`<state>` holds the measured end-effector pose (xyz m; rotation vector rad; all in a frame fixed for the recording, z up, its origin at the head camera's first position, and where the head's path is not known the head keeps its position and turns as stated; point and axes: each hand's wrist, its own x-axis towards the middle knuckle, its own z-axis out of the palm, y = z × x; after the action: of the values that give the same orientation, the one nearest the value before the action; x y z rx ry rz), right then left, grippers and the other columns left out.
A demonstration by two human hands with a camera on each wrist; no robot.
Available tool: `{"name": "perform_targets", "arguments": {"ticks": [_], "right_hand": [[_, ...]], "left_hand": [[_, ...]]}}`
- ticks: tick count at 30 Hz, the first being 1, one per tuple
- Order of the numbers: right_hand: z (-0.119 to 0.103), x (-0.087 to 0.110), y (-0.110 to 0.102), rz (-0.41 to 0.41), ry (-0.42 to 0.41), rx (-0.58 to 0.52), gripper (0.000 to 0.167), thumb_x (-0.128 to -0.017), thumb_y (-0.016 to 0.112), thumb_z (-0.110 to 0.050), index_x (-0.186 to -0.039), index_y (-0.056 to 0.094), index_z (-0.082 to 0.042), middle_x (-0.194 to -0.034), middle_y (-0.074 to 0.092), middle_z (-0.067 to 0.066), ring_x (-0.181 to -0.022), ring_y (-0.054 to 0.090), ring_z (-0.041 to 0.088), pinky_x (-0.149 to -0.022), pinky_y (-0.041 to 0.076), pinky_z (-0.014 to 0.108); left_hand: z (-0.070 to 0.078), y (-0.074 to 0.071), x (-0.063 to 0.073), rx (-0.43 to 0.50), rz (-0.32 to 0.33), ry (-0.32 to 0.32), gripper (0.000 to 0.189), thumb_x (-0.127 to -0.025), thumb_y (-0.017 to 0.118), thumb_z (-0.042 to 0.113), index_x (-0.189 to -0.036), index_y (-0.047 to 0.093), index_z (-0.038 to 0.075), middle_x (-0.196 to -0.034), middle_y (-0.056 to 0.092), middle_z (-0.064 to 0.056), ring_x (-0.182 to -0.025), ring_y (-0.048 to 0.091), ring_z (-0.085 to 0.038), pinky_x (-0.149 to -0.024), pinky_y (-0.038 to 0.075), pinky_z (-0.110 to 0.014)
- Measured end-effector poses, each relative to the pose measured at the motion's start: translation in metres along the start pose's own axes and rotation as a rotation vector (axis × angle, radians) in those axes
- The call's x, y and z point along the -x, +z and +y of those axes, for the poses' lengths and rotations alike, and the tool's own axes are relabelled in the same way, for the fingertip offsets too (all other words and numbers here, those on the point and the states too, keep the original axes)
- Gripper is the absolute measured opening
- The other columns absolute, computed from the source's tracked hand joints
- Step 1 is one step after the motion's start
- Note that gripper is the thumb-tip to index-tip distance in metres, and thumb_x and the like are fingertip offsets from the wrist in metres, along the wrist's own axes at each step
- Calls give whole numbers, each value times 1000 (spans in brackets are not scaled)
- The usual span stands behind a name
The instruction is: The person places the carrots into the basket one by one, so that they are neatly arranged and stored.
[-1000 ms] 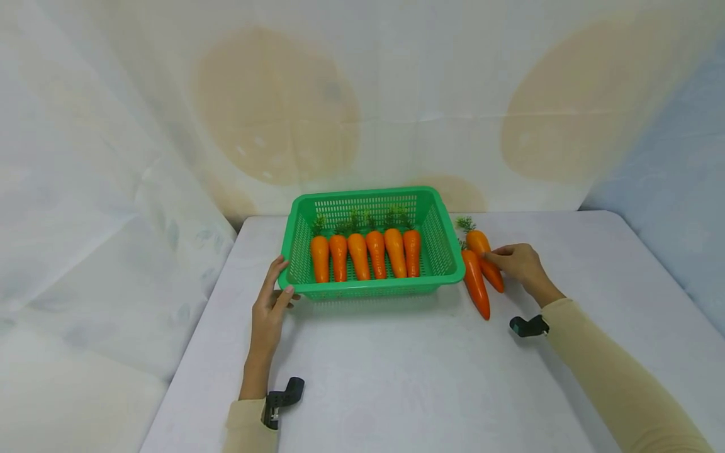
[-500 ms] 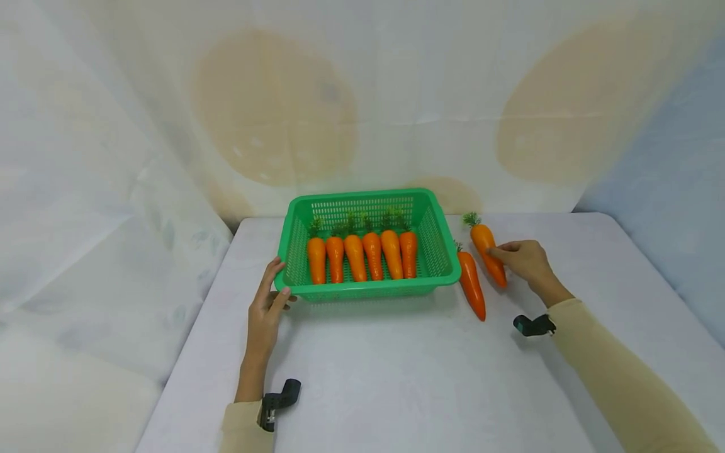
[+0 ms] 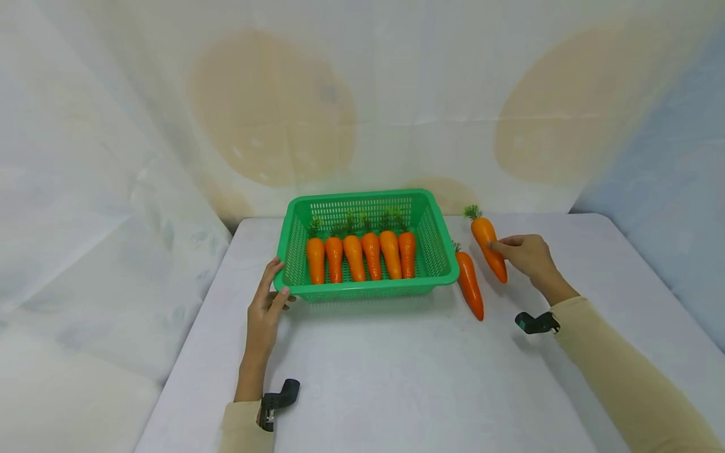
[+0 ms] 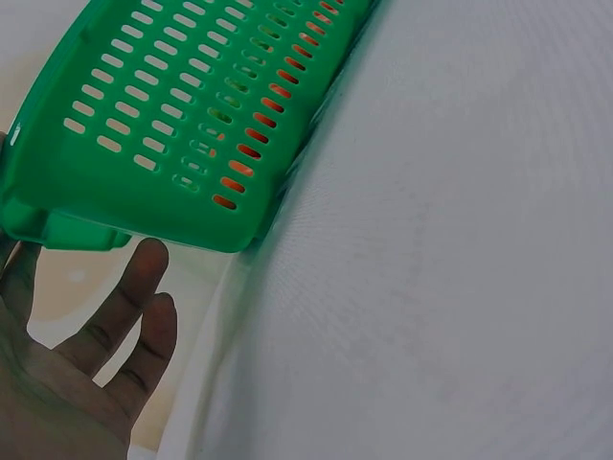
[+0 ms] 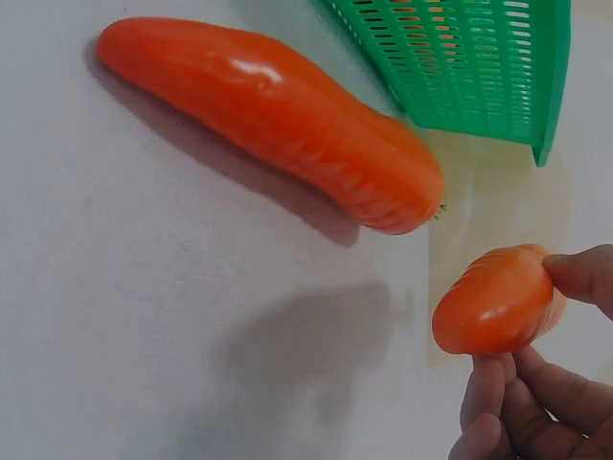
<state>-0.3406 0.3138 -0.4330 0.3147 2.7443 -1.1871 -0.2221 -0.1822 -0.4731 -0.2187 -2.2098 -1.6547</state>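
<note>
My right hand (image 3: 528,257) pinches an orange carrot (image 3: 484,235) with a green leafy top between thumb and fingers. In the right wrist view this held carrot (image 5: 493,305) hangs over the table, its shadow falling apart from it. A second, redder carrot (image 3: 469,286) lies on the table beside the basket's right side, its tip towards me. My left hand (image 3: 265,314) grips the near left corner of a green plastic basket (image 3: 368,289), thumb on the rim. Several carrots (image 3: 354,258) lie side by side in the basket, leafy ends towards the back.
A white cloth covers the table (image 3: 374,371). Pale patterned cloth (image 3: 419,94) hangs behind it and along both sides. A black wrist camera (image 3: 282,396) is worn on my left wrist, another camera (image 3: 535,323) on my right.
My right hand has drawn the pinched carrot up and away to the right, apart from the one beside the basket. My left hand stays at the basket corner. The view has shifted slightly.
</note>
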Motion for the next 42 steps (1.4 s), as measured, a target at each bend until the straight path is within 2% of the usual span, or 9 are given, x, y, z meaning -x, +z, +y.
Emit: {"name": "perform_targets", "arguments": {"ticks": [8,13,25,36,42], "right_hand": [[-11,4,-2,-9,19,-42,80,-90,60,-65,-136,57,1,-129,57,25,-128,39,45,-101,31,71],[-18,6,-5,-12,-4,-42,84,-89,59,-67,-138,56,1,-128,58,24,-128,39,45,-101,29,72],[-29,10,-9,-12,-21,-40,85,-88,59,-69,-137,56,1,-129,58,25,-128,40,45,-101,30,73],[-41,13,-10,-27,-28,-41,84,-88,60,-68,-138,56,0,-130,58,23,-129,39,45,-101,29,73],[-50,13,-10,-34,-50,-42,84,-88,61,-68,-137,57,0,-130,57,24,-130,39,45,-101,30,72]], "left_hand": [[1,0,2,-3,-1,4,49,-104,51,8,-152,41,7,-162,30,-4,-92,62,-46,-74,52,-37],[1,0,1,-2,3,11,49,-104,51,9,-152,41,7,-162,30,-4,-91,62,-46,-74,52,-37],[-1,0,2,-8,-7,16,49,-105,51,12,-152,41,6,-162,29,-6,-92,63,-46,-74,52,-38],[1,1,0,5,-4,10,50,-104,51,6,-152,41,6,-162,30,-5,-91,63,-46,-73,52,-41],[1,1,0,-6,-3,3,49,-104,52,9,-152,41,7,-162,30,-4,-91,63,-44,-74,52,-41]]}}
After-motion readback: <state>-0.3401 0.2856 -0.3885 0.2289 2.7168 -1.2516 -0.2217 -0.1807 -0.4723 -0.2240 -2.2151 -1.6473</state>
